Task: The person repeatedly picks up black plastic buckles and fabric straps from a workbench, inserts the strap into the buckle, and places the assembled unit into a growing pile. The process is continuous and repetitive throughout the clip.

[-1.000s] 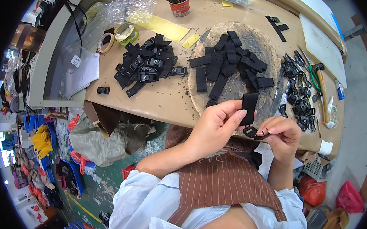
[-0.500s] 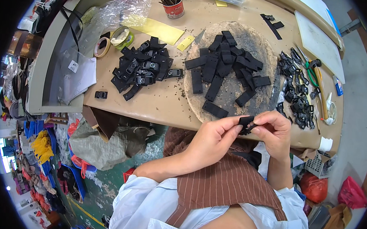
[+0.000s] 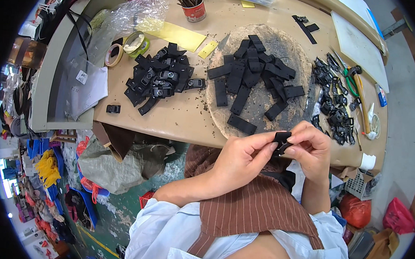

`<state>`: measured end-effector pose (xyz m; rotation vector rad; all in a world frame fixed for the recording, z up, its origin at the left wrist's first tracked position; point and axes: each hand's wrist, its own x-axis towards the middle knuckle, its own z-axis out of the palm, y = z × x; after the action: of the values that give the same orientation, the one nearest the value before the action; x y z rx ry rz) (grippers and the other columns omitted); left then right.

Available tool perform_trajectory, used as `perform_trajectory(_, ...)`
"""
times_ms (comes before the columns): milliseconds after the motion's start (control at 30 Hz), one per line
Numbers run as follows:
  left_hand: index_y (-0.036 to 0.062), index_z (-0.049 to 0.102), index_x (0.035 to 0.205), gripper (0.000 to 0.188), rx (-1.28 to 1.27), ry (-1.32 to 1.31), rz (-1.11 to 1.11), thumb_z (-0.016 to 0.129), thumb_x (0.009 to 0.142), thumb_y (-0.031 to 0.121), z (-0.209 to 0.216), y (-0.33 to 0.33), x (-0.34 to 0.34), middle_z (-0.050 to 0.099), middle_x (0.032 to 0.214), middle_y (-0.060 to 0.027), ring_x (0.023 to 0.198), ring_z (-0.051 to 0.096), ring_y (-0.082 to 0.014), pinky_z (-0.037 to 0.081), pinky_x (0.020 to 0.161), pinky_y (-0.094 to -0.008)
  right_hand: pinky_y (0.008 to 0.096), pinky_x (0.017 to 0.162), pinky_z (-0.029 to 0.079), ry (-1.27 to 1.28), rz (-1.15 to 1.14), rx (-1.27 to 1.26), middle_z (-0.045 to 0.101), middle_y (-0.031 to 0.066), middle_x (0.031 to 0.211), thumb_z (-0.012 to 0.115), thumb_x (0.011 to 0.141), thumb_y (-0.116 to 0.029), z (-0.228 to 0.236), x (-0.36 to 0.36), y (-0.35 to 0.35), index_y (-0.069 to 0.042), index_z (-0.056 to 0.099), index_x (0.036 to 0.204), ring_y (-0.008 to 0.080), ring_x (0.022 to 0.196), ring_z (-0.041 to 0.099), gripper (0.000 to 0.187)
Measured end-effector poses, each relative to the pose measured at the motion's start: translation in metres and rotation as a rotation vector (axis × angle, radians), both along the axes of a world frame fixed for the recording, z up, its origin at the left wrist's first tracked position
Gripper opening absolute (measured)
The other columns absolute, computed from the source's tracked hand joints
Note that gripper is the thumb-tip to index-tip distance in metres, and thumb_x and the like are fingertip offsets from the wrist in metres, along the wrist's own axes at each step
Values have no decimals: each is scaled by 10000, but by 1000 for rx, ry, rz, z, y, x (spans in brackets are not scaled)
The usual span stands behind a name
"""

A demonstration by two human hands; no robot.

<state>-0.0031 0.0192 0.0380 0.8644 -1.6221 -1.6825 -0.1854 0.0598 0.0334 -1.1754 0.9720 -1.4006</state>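
Observation:
Just over the table's near edge, my left hand [image 3: 241,157] and my right hand [image 3: 312,146] pinch a short black strap [image 3: 282,136] between them. A small black buckle seems to be at its lower end, partly hidden by my fingertips. Beyond my hands, a heap of flat black strap pieces [image 3: 238,77] lies on a round, worn board [image 3: 252,125]. To the left is a pile of black straps fitted with buckles [image 3: 163,78]. Loose black buckles [image 3: 337,115] are spread out at the right.
One buckle [image 3: 113,109] lies alone at the left. Behind stand a tin of thin rods [image 3: 193,12] and rolls of tape [image 3: 114,54]. A hammer [image 3: 361,100] and green-handled pliers [image 3: 351,85] lie at the right. A cloth sack [image 3: 121,165] hangs below the table edge.
The strap has turned slightly between my fingers, and my right hand has shifted a little. The view has moved slightly; the piles stay as they were.

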Motion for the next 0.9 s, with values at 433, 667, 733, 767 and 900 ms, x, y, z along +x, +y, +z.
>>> perform_trajectory(433, 38, 574, 1167, 395, -265, -136, -28, 670, 786, 76, 1, 1, 0, 652, 922, -139, 723, 655, -237, 533, 635, -302, 177, 710, 451, -85, -22, 169, 514, 18, 881, 659, 761, 67, 5, 4, 0, 12, 512, 1146, 58, 788, 522, 417)
perform_trajectory(667, 50, 583, 1158, 403, -533, -191, 47, 672, 765, 62, -6, 1, -2, 643, 991, -169, 882, 649, -293, 549, 710, -340, 171, 717, 428, 26, 61, 197, 506, -1, 860, 659, 759, 61, 15, 1, -2, 30, 491, 1239, 51, 796, 497, 510)
perform_trajectory(733, 50, 589, 1146, 388, -576, -224, 49, 670, 766, 61, -7, 2, 0, 642, 993, -168, 928, 639, -296, 549, 734, -348, 172, 701, 415, 62, 82, 174, 511, 0, 858, 665, 752, 59, 15, -1, -3, 32, 533, 1202, 54, 785, 489, 469)
perform_trajectory(767, 46, 593, 1138, 378, -584, -228, 48, 668, 767, 58, -8, 2, 0, 642, 993, -167, 934, 636, -300, 549, 739, -351, 173, 691, 408, 64, 91, 157, 515, 1, 858, 670, 748, 56, 16, -1, -4, 32, 560, 1173, 55, 776, 485, 439)
perform_trajectory(900, 30, 601, 1110, 345, -623, -199, 74, 662, 770, 48, -11, 1, -1, 644, 987, -164, 940, 634, -305, 550, 753, -358, 170, 651, 380, 79, 89, 123, 525, 10, 862, 688, 740, 39, 14, -2, -5, 23, 626, 1084, 58, 758, 473, 350)
